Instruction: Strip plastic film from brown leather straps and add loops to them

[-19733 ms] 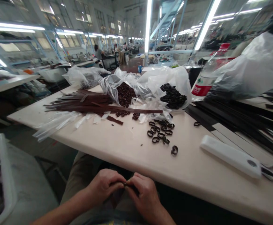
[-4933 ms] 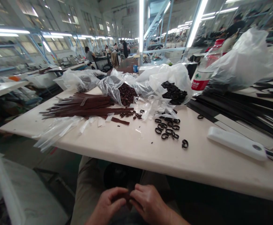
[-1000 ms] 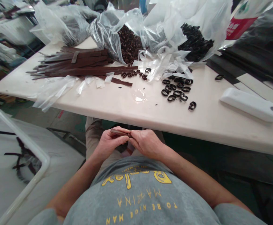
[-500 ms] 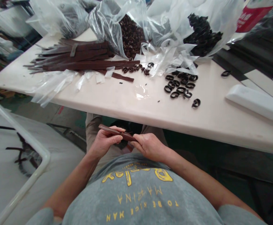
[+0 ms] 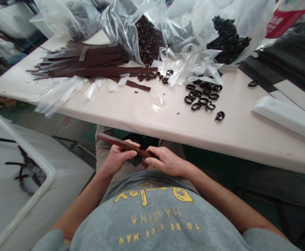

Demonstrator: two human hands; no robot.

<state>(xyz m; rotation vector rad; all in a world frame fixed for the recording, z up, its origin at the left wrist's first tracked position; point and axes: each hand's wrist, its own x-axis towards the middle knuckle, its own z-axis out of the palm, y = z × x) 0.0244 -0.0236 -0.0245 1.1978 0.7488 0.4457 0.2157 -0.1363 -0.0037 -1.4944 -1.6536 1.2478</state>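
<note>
A brown leather strap (image 5: 113, 140) is held between my two hands above my lap, below the table's front edge. My left hand (image 5: 119, 157) pinches its middle with thumb and fingers, and one end sticks out to the upper left. My right hand (image 5: 165, 160) is closed around the other end, which my fingers partly hide. A thin band seems to cross the strap between the hands, too small to make out surely. On the table, several black loops (image 5: 203, 101) and small brown loops (image 5: 148, 76) lie loose. A pile of brown straps (image 5: 89, 62) rests at the back left.
Across the white table (image 5: 131, 111) stand plastic bags, one with brown loops (image 5: 149, 38), another with black loops (image 5: 228, 38). Clear film scraps (image 5: 60, 92) lie left; a white oblong object (image 5: 285, 115) and black straps (image 5: 285, 66) lie right. A white-framed bin (image 5: 50, 174) stands at my left.
The strap has slid toward the upper left, so a longer end sticks out past my left hand. My right hand has shifted slightly along it, its fingers straighter.
</note>
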